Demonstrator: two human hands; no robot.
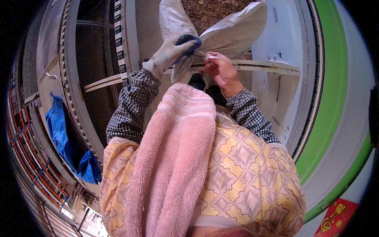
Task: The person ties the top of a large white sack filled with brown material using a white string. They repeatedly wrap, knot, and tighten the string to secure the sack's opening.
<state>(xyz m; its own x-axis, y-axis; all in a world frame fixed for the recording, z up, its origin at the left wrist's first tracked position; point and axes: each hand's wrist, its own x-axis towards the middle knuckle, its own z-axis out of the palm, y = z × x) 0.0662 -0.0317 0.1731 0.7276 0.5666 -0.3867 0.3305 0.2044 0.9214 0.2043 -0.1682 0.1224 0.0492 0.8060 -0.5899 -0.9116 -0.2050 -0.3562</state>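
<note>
1. I get the white woven sack (235,31) at 12 o'clock, near the top edge, drawn in at a neck by the hands, with flaps spreading toward 11 and 1.
2. Left hand (169,53), just left of 12: wears a pale glove with blue-coated fingers (188,40). I read them as folded together and clamped on the gathered sack; the inner side is hidden from me.
3. Right hand (222,72), bare, at 1 o'clock, near the glove: thumb and index pressed together on a thin pale strip (212,57). Other fingers curled in. I can't tell what the strip is.
4. Brown shredded plant matter (215,14) shows in the V between the flaps, 12 o'clock; I can't tell whether it's in the sack or behind it.
5. A narrow pale bar (272,67) runs from 10 to 2 o'clock, passing behind the hands.
6. Wearer: black-and-white checked sleeves (128,102), yellow patterned garment (244,173), pink towel (169,158) hanging toward 6.
7. My right side: white panel (264,98) near 2 to 3, green curved panel (329,79) at 3, red sheet with gold pattern (337,217) at 4.
8. My left side: blue tarp (59,130) at 8 to 9, orange-red rods (29,138) outside it.
</note>
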